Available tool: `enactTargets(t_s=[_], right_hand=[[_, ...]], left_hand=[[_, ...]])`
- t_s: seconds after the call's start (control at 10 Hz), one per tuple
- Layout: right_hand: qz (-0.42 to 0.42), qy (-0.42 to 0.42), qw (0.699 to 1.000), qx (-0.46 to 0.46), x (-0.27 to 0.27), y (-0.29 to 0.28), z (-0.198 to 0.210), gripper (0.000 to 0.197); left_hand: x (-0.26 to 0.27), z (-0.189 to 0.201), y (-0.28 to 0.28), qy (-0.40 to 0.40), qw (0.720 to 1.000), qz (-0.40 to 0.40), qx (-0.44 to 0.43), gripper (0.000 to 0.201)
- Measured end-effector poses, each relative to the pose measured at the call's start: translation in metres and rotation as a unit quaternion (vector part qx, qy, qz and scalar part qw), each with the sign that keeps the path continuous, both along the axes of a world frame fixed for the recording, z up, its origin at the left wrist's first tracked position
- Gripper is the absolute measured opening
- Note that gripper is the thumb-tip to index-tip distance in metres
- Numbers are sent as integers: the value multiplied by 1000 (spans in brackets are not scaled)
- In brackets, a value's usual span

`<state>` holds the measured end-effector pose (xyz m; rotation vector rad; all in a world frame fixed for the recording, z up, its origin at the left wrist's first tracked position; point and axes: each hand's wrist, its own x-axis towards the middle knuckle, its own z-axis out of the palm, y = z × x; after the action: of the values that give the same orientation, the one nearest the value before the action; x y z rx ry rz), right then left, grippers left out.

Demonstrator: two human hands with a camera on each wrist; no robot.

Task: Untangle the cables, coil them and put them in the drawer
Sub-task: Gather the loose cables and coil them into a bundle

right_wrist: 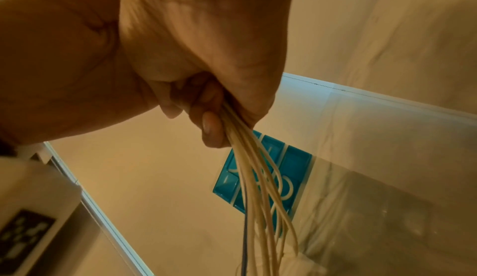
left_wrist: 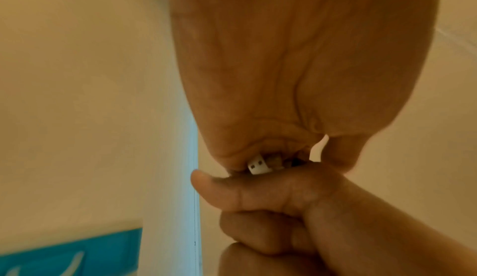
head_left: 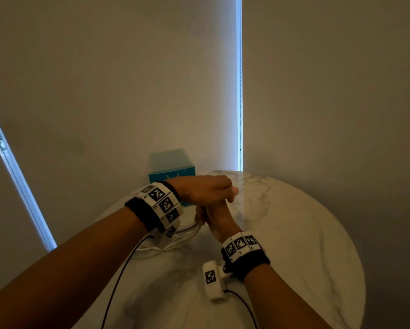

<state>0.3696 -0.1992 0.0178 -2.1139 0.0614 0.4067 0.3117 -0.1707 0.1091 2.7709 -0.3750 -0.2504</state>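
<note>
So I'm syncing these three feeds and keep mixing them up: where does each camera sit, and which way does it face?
Head: on the person's head, looking forward and down at the marble table; shows both forearms, left hand above right hand.
Left wrist: along the left hand toward a white plug pinched at its fingertips; the right hand's thumb sits below.
Right wrist: along the right hand, which grips a bundle of white cables.
Shared: all three catch the teal box.

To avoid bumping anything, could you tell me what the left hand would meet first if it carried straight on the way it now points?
Probably nothing: beyond the left hand, only bare round marble table shows; depth is unclear.
</note>
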Motion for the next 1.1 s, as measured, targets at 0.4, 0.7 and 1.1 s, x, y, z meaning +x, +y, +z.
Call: enactTargets(t_s=[0.4, 0.7, 1.1], right_hand=[[35, -39, 848, 528, -4, -32, -30, 44], [27, 2, 783, 622, 5, -45, -26, 60], [-8, 114, 702, 703, 23, -62, -33, 56]], left_hand=[[8, -5, 3, -57, 997, -40, 24, 39], [13, -64, 49, 70, 988, 17, -139, 66], [3, -93, 58, 10, 988, 145, -53, 73]])
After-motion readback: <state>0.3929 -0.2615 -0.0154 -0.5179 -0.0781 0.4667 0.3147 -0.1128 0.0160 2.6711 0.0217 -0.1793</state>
